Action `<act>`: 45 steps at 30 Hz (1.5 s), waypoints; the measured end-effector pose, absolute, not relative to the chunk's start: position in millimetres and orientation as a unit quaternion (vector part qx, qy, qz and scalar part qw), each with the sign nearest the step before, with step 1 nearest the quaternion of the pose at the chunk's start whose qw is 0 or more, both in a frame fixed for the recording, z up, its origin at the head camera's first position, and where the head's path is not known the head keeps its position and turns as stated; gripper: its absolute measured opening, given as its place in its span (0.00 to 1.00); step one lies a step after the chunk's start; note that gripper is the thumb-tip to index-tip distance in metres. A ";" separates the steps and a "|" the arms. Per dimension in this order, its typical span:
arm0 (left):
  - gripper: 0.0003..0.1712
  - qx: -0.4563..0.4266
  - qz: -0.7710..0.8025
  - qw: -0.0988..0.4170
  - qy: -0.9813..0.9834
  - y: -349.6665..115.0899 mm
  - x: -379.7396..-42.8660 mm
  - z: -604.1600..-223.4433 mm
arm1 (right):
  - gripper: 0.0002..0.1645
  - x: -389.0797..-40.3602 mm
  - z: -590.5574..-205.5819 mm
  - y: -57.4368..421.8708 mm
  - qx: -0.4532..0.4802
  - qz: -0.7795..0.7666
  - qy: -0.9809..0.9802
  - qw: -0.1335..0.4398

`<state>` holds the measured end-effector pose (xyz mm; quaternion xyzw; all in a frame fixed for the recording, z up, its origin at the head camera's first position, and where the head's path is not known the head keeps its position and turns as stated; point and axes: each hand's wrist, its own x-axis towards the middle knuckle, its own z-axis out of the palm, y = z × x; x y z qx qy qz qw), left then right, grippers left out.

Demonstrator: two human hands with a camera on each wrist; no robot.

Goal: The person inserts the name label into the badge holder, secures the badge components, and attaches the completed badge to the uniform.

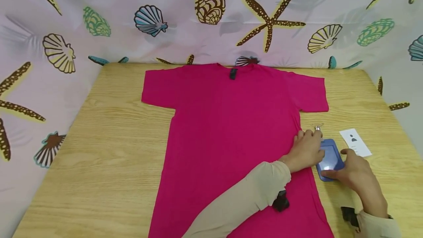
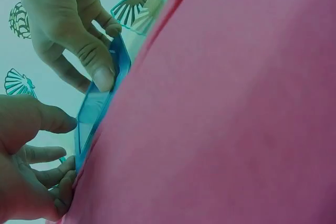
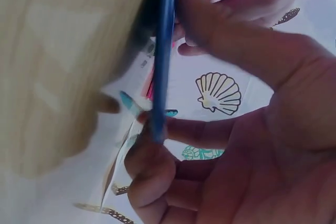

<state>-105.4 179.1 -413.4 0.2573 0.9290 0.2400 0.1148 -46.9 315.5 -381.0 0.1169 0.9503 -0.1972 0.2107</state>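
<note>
A blue badge holder (image 1: 331,154) with a clear window lies in front of me, right of a pink T-shirt (image 1: 231,131). My left hand (image 1: 305,150) holds its far end beside a small metal clip (image 1: 317,128), thumb at the holder's edge. From the near side my right hand (image 1: 358,172) grips it, thumb over the lower corner and fingers along the right edge. In the left wrist view the badge holder (image 2: 90,108) is tilted between both hands. Seen edge-on in the right wrist view, the holder (image 3: 165,61) sits between right thumb and fingers.
A white card (image 1: 355,142) printed with a person icon lies right of the holder, close to my right fingers. The T-shirt is spread flat across the wooden table (image 1: 109,150). Cloth (image 1: 185,43) with shell and starfish prints hangs behind and along the sides.
</note>
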 end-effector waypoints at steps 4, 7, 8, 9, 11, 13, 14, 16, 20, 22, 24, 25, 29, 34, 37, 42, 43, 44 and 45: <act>0.22 0.253 0.258 0.110 0.926 174.4 -107.8 -413.5 | 0.52 -48.4 -382.4 319.2 0.104 -0.201 0.949 0.220; 0.25 0.245 0.288 0.114 0.919 170.9 -111.3 -411.0 | 0.39 -47.4 -382.5 321.6 0.089 -0.208 0.952 0.204; 0.26 0.241 0.306 0.119 0.913 169.8 -112.8 -409.8 | 0.35 -46.6 -382.7 322.4 0.085 -0.212 0.954 0.196; 0.27 0.237 0.327 0.130 0.906 168.7 -114.4 -408.9 | 0.30 -45.6 -382.9 323.1 0.079 -0.216 0.956 0.184; 0.29 0.227 0.373 0.150 0.887 167.0 -117.0 -407.9 | 0.23 -43.3 -383.0 323.7 0.071 -0.225 0.959 0.158; 0.29 0.211 0.414 0.169 0.869 165.3 -119.5 -406.8 | 0.20 -41.9 -382.9 323.9 0.068 -0.235 0.960 0.134; 0.29 0.201 0.434 0.176 0.861 164.5 -120.9 -406.2 | 0.20 -41.9 -382.5 323.7 0.069 -0.239 0.960 0.126; 0.29 0.182 0.459 0.182 0.850 162.0 -123.7 -405.0 | 0.19 -42.3 -381.2 322.7 0.068 -0.243 0.961 0.111; 0.33 0.128 0.546 0.214 0.800 151.1 -131.0 -400.6 | 0.19 -44.9 -376.9 319.0 0.055 -0.256 0.961 0.091; 0.37 0.102 0.613 0.243 0.745 141.9 -135.1 -397.4 | 0.18 -46.7 -373.7 315.5 0.043 -0.266 0.960 0.080; 0.38 0.087 0.669 0.271 0.686 131.0 -139.2 -393.2 | 0.18 -49.0 -369.7 311.3 0.029 -0.276 0.958 0.074; 0.38 0.089 0.690 0.283 0.661 124.9 -141.2 -391.0 | 0.18 -50.1 -367.5 308.6 0.023 -0.280 0.957 0.072; 0.30 0.111 0.705 0.297 0.634 100.3 -145.9 -380.3 | 0.20 -54.2 -358.5 297.5 0.008 -0.301 0.950 0.083; 0.14 0.141 0.699 0.276 0.644 68.2 -144.7 -369.4 | 0.17 -57.1 -349.0 280.6 -0.015 -0.307 0.948 0.079; 0.11 0.159 0.698 0.261 0.647 49.9 -141.5 -365.1 | 0.15 -58.4 -344.6 270.9 -0.035 -0.309 0.948 0.068; 0.09 0.184 0.688 0.235 0.662 24.0 -134.1 -360.5 | 0.12 -58.3 -340.0 255.4 -0.072 -0.318 0.944 0.046; 0.09 0.188 0.685 0.230 0.665 19.5 -132.4 -360.1 | 0.11 -57.7 -339.5 252.6 -0.082 -0.322 0.942 0.042; 0.09 0.193 0.683 0.227 0.667 15.0 -130.9 -359.7 | 0.10 -57.0 -339.2 250.0 -0.091 -0.327 0.940 0.036; 0.09 0.197 0.680 0.225 0.670 10.6 -129.4 -359.4 | 0.10 -56.2 -339.5 247.4 -0.100 -0.329 0.939 0.028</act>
